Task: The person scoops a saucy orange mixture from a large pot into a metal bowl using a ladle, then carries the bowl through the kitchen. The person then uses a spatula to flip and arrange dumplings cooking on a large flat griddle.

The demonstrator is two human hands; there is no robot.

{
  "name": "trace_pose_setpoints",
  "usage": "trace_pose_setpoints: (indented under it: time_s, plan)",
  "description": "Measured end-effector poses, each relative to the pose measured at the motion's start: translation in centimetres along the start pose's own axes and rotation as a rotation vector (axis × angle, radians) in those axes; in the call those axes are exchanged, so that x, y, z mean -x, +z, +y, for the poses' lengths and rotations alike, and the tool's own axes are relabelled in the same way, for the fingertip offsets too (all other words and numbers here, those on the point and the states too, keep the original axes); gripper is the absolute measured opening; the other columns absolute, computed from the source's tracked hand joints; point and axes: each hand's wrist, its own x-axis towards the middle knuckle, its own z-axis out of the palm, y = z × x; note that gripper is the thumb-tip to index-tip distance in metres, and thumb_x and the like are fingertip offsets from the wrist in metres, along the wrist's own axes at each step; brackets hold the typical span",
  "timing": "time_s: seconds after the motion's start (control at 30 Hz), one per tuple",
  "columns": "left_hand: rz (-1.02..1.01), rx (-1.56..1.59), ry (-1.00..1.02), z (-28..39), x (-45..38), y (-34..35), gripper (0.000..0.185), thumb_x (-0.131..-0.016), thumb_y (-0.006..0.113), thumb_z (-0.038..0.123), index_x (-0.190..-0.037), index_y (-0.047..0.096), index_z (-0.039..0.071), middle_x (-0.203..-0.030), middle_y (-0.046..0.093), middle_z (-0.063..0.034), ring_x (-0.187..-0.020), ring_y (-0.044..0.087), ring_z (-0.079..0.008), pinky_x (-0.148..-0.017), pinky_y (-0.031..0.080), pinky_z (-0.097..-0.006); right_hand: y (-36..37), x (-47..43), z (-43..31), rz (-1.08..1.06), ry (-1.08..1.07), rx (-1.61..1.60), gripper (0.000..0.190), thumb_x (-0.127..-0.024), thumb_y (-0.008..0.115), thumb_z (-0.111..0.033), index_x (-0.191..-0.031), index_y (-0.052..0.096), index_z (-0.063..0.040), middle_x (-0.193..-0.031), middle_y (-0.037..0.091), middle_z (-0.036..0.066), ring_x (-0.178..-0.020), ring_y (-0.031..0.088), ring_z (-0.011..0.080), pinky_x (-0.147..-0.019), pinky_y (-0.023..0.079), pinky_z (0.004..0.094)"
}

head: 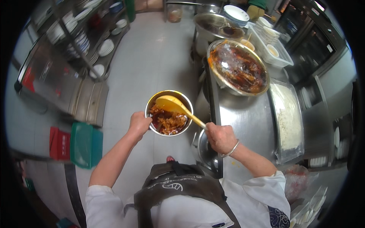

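My left hand (140, 124) grips the left rim of a round metal pot (191, 114), held out over the floor. Chopped brown food (171, 122) in dark red oily liquid lies at the pot's bottom. My right hand (221, 137) is closed around the handle of a yellowish ladle (169, 104). The ladle's bowl is inside the pot, over the food, near the upper left. To the right, on the steel counter, stands a large metal basin (266, 81) of red, oily food under a shiny clear covering.
The steel counter (245, 119) runs along my right, with a plastic-wrapped white tray (291, 122) and a white basket (281, 58) of bowls. Behind the basin stands another big pot (196, 21). A lidded pot (204, 145) is beside the counter. Dish shelves (114, 48) and green and red bins (82, 145) stand left.
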Motion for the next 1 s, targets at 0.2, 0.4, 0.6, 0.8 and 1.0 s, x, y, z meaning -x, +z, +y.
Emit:
trace_pose_setpoints:
  time_s: [0.2, 0.4, 0.6, 0.8, 1.0]
  plan:
    - [-0.059, -0.01, 0.051, 3.2, -8.8, -2.8, 0.008, -0.067, 0.051, -0.002, -0.068, 0.057, -0.006, -0.061, 0.057, -0.0101, -0.052, 0.055, -0.0157, -0.047, 0.046, -0.0305, 2.6, -5.6, 0.7, 0.016, 0.207, -0.175, 0.015, -0.08, 0.053, -0.014, -0.074, 0.045, -0.002, -0.051, 0.051, 0.015, -0.049, 0.053, 0.0351, -0.047, 0.043, 0.0433]
    - [-0.164, 0.022, 0.142, 9.8, -15.8, -4.2, 0.009, -0.068, 0.049, -0.003, -0.069, 0.057, -0.008, -0.06, 0.057, -0.0099, -0.049, 0.057, -0.018, -0.041, 0.048, -0.0297, 1.8, -11.2, 0.8, 0.1, 0.334, -0.172, 0.016, -0.08, 0.053, -0.015, -0.073, 0.047, -0.002, -0.052, 0.052, 0.017, -0.051, 0.053, 0.0372, -0.049, 0.044, 0.045]
    - [-0.314, 0.036, 0.107, 14.4, -21.1, -3.9, 0.011, -0.068, 0.048, -0.004, -0.075, 0.056, -0.008, -0.065, 0.059, -0.0124, -0.051, 0.058, -0.0194, -0.045, 0.051, -0.0289, 1.0, -15.7, 2.9, 0.062, 0.504, -0.309, 0.015, -0.079, 0.053, -0.014, -0.076, 0.049, 0.0, -0.059, 0.054, 0.021, -0.06, 0.055, 0.0379, -0.053, 0.045, 0.0457]
    - [-0.388, 0.069, 0.048, 16.7, -21.3, -4.5, 0.012, -0.069, 0.045, -0.006, -0.075, 0.056, -0.008, -0.068, 0.059, -0.0143, -0.055, 0.06, -0.019, -0.05, 0.052, -0.0289, -1.5, -22.3, 6.2, -0.13, 0.795, -1.123, 0.034, -0.085, 0.052, -0.026, -0.096, 0.049, 0.005, -0.086, 0.06, 0.014, -0.072, 0.063, 0.0166, -0.051, 0.054, 0.0256]
    - [-0.52, -0.117, 0.087, 18.3, -22.4, -5.2, 0.013, -0.069, 0.047, -0.004, -0.077, 0.057, -0.007, -0.07, 0.06, -0.0114, -0.058, 0.06, -0.0172, -0.051, 0.051, -0.0274, -1.5, -23.3, 7.3, 0.008, 0.96, -1.378, 0.009, -0.082, 0.051, -0.004, -0.085, 0.046, 0.003, -0.07, 0.058, 0.012, -0.056, 0.062, 0.0195, -0.048, 0.054, 0.0276]
